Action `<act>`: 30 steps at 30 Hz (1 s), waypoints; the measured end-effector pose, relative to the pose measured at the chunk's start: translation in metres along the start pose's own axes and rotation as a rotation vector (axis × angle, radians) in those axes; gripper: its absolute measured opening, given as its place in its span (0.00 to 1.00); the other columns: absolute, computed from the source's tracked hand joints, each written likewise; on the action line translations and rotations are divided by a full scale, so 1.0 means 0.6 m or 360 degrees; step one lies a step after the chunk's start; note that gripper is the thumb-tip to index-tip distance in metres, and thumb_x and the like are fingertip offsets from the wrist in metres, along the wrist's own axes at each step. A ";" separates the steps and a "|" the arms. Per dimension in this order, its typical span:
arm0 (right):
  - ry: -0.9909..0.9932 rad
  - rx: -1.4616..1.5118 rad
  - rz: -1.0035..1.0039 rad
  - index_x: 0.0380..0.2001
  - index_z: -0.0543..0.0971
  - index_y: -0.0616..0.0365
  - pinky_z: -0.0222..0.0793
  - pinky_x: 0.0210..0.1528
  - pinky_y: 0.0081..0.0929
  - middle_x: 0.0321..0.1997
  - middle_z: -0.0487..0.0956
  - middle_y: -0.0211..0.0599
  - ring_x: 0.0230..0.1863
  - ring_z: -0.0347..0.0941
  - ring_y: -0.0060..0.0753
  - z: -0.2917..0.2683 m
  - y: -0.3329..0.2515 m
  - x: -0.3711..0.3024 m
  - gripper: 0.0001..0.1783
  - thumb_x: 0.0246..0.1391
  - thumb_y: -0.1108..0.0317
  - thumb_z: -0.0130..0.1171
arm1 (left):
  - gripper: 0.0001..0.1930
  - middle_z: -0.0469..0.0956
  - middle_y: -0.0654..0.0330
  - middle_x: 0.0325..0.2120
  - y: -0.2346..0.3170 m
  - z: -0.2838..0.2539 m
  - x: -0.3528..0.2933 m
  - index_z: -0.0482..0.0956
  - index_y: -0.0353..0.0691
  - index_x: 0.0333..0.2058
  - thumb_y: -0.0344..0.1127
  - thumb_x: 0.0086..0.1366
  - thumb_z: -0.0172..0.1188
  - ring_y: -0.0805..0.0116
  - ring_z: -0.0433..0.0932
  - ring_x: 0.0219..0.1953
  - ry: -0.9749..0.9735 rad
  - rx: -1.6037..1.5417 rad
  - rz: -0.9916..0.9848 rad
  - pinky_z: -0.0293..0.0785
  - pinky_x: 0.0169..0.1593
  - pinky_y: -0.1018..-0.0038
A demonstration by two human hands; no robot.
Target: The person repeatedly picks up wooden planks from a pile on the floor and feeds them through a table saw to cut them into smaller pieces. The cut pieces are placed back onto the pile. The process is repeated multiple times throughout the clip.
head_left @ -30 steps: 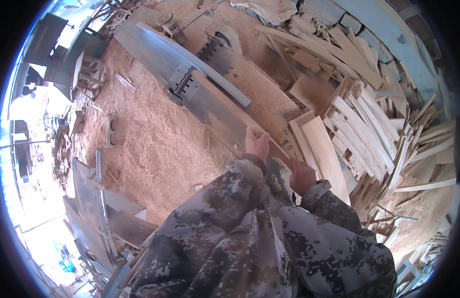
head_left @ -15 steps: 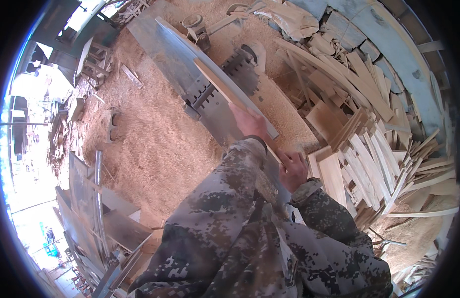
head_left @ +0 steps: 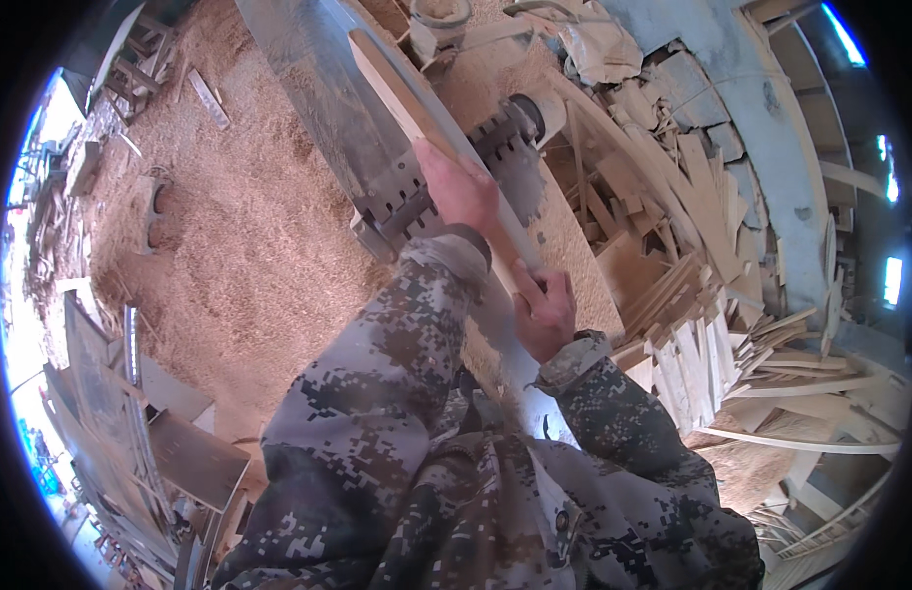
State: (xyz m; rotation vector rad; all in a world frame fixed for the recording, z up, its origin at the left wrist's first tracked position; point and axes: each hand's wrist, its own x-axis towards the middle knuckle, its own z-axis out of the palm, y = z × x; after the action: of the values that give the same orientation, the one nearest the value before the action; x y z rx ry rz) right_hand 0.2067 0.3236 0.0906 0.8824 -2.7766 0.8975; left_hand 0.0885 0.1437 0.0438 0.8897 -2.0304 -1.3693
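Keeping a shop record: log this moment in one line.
left hand: on wood strip | right hand: gripping strip nearer body | strip: beside metal fence

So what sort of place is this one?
Most likely a woodworking shop: sawdust spreads thickly at left, offcuts are heaped at right, and the left hand and right hand are on a board over a metal machine bed.

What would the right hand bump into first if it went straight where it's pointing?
The right hand would probably bump the left hand, farther along the same board; depth is unclear.
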 end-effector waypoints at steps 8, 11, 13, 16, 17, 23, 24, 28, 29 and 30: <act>0.0033 -0.0052 -0.0121 0.62 0.82 0.60 0.71 0.51 0.47 0.44 0.73 0.44 0.47 0.71 0.52 0.113 -0.037 0.234 0.33 0.49 0.81 0.62 | 0.29 0.66 0.23 0.61 -0.033 -0.002 0.288 0.62 0.16 0.62 0.29 0.67 0.57 0.26 0.63 0.67 -0.0009 -0.0220 0.0173 0.58 0.74 0.49; 0.0059 -0.0144 -0.0129 0.61 0.82 0.58 0.71 0.51 0.47 0.43 0.72 0.44 0.47 0.72 0.53 0.157 -0.054 0.329 0.33 0.47 0.80 0.62 | 0.29 0.66 0.24 0.58 -0.051 0.003 0.352 0.62 0.15 0.60 0.28 0.66 0.58 0.25 0.65 0.65 0.0052 -0.0253 0.0232 0.59 0.72 0.47; 0.0102 -0.0176 -0.0179 0.53 0.85 0.57 0.71 0.52 0.47 0.43 0.73 0.46 0.48 0.72 0.54 0.189 -0.061 0.390 0.26 0.48 0.79 0.63 | 0.33 0.65 0.24 0.61 -0.057 -0.001 0.367 0.58 0.15 0.64 0.27 0.64 0.59 0.28 0.64 0.67 -0.0029 -0.0315 0.0190 0.56 0.75 0.50; 0.0121 -0.0127 -0.0113 0.44 0.85 0.57 0.71 0.50 0.48 0.42 0.73 0.45 0.47 0.73 0.54 0.225 -0.070 0.460 0.18 0.48 0.78 0.63 | 0.39 0.60 0.23 0.67 -0.054 -0.010 0.373 0.52 0.14 0.69 0.25 0.64 0.59 0.28 0.59 0.72 -0.0201 -0.0656 -0.0060 0.52 0.79 0.54; 0.0160 -0.0121 -0.0135 0.38 0.84 0.57 0.71 0.47 0.49 0.41 0.74 0.45 0.45 0.74 0.55 0.228 -0.070 0.467 0.12 0.49 0.78 0.63 | 0.39 0.59 0.24 0.68 -0.050 -0.011 0.371 0.51 0.14 0.70 0.26 0.65 0.59 0.28 0.58 0.73 -0.0126 -0.0557 0.0013 0.50 0.79 0.55; 0.0176 -0.0161 -0.0176 0.50 0.87 0.55 0.73 0.39 0.45 0.38 0.74 0.43 0.38 0.76 0.50 0.199 -0.057 0.401 0.17 0.56 0.75 0.63 | 0.40 0.51 0.24 0.74 -0.035 -0.018 0.308 0.50 0.15 0.72 0.25 0.66 0.58 0.31 0.48 0.79 -0.0162 -0.0405 -0.0007 0.42 0.83 0.54; 0.0219 -0.0169 -0.0186 0.53 0.87 0.54 0.73 0.37 0.44 0.37 0.74 0.42 0.35 0.76 0.48 0.188 -0.054 0.373 0.18 0.58 0.74 0.64 | 0.41 0.51 0.23 0.74 -0.033 -0.016 0.290 0.50 0.15 0.72 0.25 0.66 0.58 0.31 0.48 0.79 -0.0123 -0.0389 0.0010 0.42 0.83 0.54; 0.0075 -0.0140 -0.0050 0.59 0.85 0.54 0.72 0.36 0.42 0.37 0.73 0.41 0.35 0.75 0.45 0.109 -0.032 0.212 0.23 0.60 0.72 0.64 | 0.40 0.50 0.22 0.74 -0.023 0.000 0.202 0.50 0.15 0.72 0.24 0.65 0.58 0.30 0.48 0.79 -0.0005 -0.0339 0.0033 0.42 0.83 0.52; 0.0075 -0.0151 -0.0059 0.59 0.85 0.55 0.73 0.36 0.42 0.37 0.73 0.42 0.35 0.75 0.45 0.088 -0.023 0.158 0.23 0.60 0.72 0.65 | 0.40 0.50 0.23 0.74 -0.025 0.002 0.170 0.51 0.15 0.71 0.25 0.65 0.58 0.30 0.48 0.79 0.0003 -0.0325 0.0030 0.42 0.83 0.52; 0.0083 -0.0162 -0.0067 0.59 0.85 0.56 0.73 0.36 0.41 0.37 0.73 0.42 0.35 0.75 0.45 0.063 -0.015 0.106 0.23 0.59 0.72 0.65 | 0.40 0.50 0.23 0.74 -0.021 0.004 0.139 0.51 0.15 0.71 0.25 0.65 0.58 0.30 0.48 0.79 0.0007 -0.0306 0.0035 0.42 0.83 0.52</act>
State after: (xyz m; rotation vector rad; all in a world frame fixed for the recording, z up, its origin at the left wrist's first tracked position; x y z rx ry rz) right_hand 0.1624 0.2648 0.0800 0.8852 -2.7214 0.7541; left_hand 0.0363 0.0782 0.0368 0.7827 -1.8621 -1.5189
